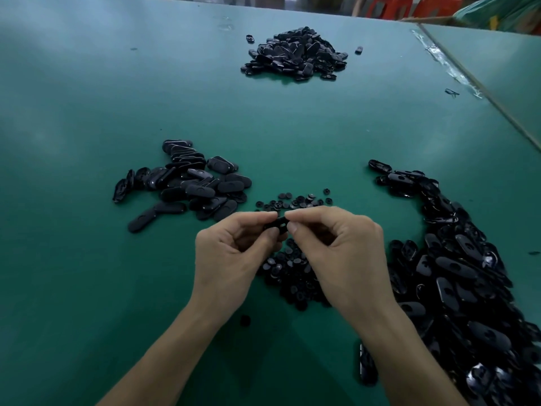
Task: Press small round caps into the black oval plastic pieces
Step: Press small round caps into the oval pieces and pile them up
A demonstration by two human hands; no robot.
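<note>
Above the cap pile (288, 276) on the green counter (87, 259), the left hand (231, 253) pinches one black oval piece (276, 223) steady while the right hand (342, 253) pinches its other end, probably pressing a cap home

A green table (87, 98) is carrying three piles of black oval pieces: a far pile (295, 54) is sitting well back near the middle, a left pile (184, 183) is spreading over the near left, and a long right pile (456, 282) is running down the right side. Between the two near piles a heap of small round caps (289, 273) is lying, with a thin scatter of caps (292, 200) just beyond it and a lone cap (245, 320) lying apart on the near side. A stray oval piece (358, 50) is lying just right of the far pile.
</note>
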